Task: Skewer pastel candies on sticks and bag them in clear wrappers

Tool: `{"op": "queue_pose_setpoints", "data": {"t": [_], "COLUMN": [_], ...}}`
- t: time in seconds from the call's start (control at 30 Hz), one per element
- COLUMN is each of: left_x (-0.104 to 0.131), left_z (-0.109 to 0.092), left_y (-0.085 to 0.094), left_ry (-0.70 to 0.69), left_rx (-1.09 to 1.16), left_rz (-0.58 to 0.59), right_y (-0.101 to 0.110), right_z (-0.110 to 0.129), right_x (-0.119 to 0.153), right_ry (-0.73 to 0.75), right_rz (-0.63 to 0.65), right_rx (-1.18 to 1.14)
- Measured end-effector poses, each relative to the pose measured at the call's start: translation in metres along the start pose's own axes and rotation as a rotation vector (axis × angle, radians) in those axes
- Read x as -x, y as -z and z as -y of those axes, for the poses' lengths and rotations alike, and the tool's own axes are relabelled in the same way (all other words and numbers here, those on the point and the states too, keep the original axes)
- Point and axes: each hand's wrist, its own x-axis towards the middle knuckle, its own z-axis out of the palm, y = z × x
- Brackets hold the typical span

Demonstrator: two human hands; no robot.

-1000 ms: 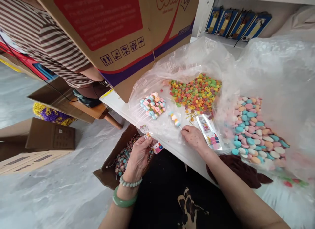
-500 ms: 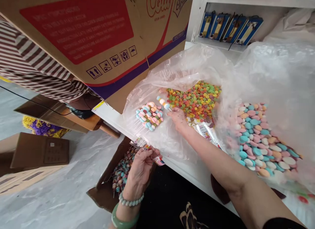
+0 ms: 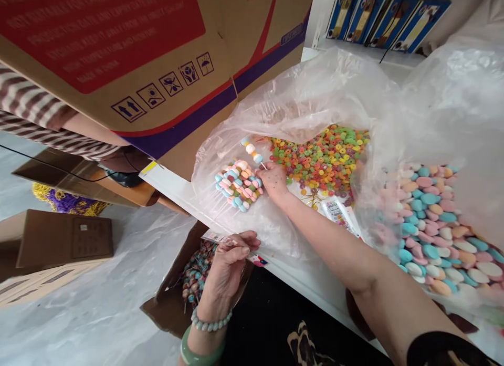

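Observation:
My right hand (image 3: 272, 181) pinches the bare stick end of a candy skewer (image 3: 252, 151). Blue, white and orange pieces are threaded along it, and it points up and left over a heap of marshmallow skewers (image 3: 238, 185). Beside that hand lies a spread of small ring-shaped gummies (image 3: 323, 158) in green, yellow, orange and red, on clear plastic. Near the table edge, my left hand (image 3: 235, 253) has its fingers curled around a small printed plastic packet (image 3: 258, 260). Most of the packet is hidden by the hand, with its ends showing at either side.
A big printed carton (image 3: 169, 66) stands at the back left. Pastel candies (image 3: 437, 224) fill a clear bag on the right. A floor-level box (image 3: 169, 290) holds wrapped candy skewers. A person in a striped sleeve (image 3: 35, 103) is behind the carton. A white packet (image 3: 340, 215) lies by the gummies.
My right hand has moved slightly left with the skewer, nearer the heap. My left hand has turned over the packet, covering more of it. The camera view has shifted.

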Motion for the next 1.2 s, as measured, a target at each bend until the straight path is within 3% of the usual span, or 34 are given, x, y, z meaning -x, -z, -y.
{"op": "queue_pose_setpoints", "data": {"t": [0.1,0.2,0.37,0.47,0.57,0.67,0.8,1.0,1.1,1.2], "left_x": [-0.002,-0.004,-0.012,-0.015,-0.009,0.005,0.023,0.020,0.017,0.018], "left_z": [0.001,-0.002,-0.007,0.001,0.016,0.033,0.045,0.026,0.014,0.015], "left_y": [-0.001,-0.005,-0.023,-0.035,-0.043,-0.048,-0.056,-0.056,-0.051,-0.051], "left_ry": [-0.003,-0.050,-0.096,0.000,0.122,0.196,0.128,0.016,-0.067,-0.083], "left_rx": [0.049,0.068,0.027,0.026,-0.006,-0.141,-0.234,-0.051,-0.007,-0.040], "left_rz": [-0.029,-0.046,-0.031,0.041,0.172,0.270,0.237,0.018,0.015,0.029], "right_y": [0.002,0.018,0.068,0.089,0.096,0.095,0.096,0.136,0.156,0.162], "right_z": [0.004,0.013,0.023,0.014,-0.002,-0.013,-0.017,-0.027,-0.037,-0.044], "right_x": [0.003,0.020,0.092,0.143,0.181,0.202,0.213,0.232,0.251,0.267], "right_ry": [-0.040,-0.035,-0.067,-0.124,-0.142,-0.119,-0.107,0.157,0.210,0.270], "right_rz": [-0.052,-0.063,-0.019,0.054,0.075,0.097,0.163,-0.004,0.032,0.015], "right_rx": [-0.087,-0.270,-0.231,-0.182,-0.199,-0.288,-0.372,0.037,0.188,0.262]}}
